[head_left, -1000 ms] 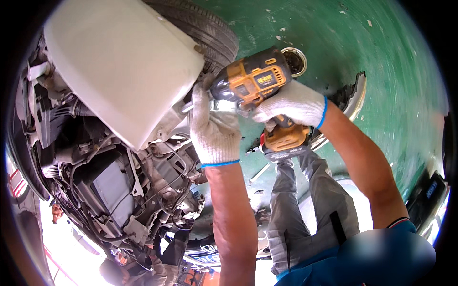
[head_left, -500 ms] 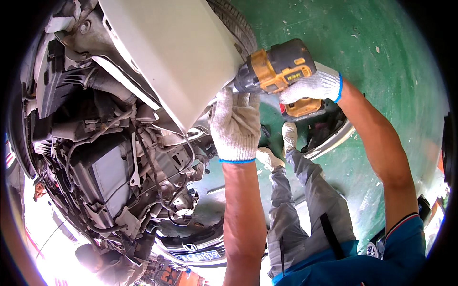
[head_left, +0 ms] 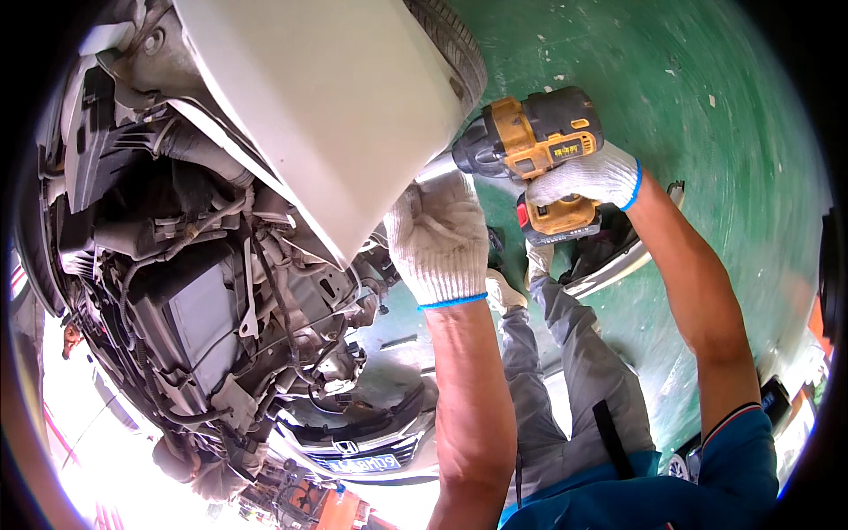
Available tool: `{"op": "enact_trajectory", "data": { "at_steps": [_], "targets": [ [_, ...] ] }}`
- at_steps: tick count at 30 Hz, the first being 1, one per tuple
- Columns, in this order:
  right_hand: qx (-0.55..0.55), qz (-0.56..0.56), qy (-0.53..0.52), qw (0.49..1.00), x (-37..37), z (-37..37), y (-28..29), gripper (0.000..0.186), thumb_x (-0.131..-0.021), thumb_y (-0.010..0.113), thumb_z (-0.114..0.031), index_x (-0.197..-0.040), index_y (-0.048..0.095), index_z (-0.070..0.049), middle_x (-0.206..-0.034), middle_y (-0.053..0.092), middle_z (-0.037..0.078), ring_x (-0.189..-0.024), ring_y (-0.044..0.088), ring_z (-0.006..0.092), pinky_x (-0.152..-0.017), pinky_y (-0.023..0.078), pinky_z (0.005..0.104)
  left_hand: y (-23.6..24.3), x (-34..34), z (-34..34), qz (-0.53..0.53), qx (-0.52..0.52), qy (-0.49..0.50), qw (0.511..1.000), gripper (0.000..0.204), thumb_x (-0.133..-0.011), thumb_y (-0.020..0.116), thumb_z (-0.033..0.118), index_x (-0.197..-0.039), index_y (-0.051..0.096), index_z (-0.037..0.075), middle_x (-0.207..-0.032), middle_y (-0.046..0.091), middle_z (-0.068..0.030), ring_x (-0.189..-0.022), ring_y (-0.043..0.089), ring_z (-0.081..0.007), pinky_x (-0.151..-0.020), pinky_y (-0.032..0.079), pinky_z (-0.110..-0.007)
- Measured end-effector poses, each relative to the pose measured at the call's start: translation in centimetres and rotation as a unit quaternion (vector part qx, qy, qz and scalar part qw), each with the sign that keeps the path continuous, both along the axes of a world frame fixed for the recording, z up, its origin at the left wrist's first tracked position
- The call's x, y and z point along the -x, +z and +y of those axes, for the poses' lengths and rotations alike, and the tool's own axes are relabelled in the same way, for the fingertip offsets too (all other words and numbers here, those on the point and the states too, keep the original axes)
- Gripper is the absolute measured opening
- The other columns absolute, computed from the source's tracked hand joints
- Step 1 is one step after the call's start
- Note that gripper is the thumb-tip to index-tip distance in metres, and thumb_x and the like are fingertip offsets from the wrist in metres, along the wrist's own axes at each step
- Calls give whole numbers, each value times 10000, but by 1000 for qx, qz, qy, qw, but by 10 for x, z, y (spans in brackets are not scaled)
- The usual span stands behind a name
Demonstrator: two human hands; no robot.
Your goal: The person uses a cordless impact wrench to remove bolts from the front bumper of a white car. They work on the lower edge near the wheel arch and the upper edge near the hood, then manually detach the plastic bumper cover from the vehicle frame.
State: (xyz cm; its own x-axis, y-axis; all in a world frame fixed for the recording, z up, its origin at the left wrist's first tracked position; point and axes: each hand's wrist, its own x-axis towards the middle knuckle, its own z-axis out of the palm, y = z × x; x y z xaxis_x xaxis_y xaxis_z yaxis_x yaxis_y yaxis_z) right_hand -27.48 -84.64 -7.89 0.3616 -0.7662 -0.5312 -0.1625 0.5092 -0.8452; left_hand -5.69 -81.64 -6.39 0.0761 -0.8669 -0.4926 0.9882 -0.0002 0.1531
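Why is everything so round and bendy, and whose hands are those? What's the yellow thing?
Those hands belong to a person, not a machine. A camera on the person's head looks down through a wide lens, which bends straight edges.

The right hand, in a white glove, holds a yellow and black power tool. The left hand, also gloved, is up near the tool's nose; its fingertips are hard to see.

Beside them is a pale car panel. On the green floor lies a curved car part.
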Motion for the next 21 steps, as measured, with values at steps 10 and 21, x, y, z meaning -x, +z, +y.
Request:
{"op": "enact_trajectory", "data": {
  "at_steps": [10, 21],
  "targets": [
    [-4, 37, 21, 999, 8, 12, -10, 481, -711, 936, -157, -1133, 726, -58, -1067, 762, 53, -911, 691, 142, -815, 584, 343, 10, 12, -7, -68, -77, 31, 994, 310, -1011, 625, 167, -1286, 629, 23, -1307, 678, -150, -1251, 639, -310, -1086, 538, -483],
    [-3, -28, -24, 999, 11, 31, -22, 486, -732, 937, -154, -1155, 723, -46, -1059, 766, 58, -923, 710, 141, -829, 596, 341, 10, 12, -6, -104, -53, 9, 993, 289, -1036, 570, 250, -1203, 634, 23, -1148, 707, -136, -1179, 674, -309, -990, 586, -482]
  ]
}}
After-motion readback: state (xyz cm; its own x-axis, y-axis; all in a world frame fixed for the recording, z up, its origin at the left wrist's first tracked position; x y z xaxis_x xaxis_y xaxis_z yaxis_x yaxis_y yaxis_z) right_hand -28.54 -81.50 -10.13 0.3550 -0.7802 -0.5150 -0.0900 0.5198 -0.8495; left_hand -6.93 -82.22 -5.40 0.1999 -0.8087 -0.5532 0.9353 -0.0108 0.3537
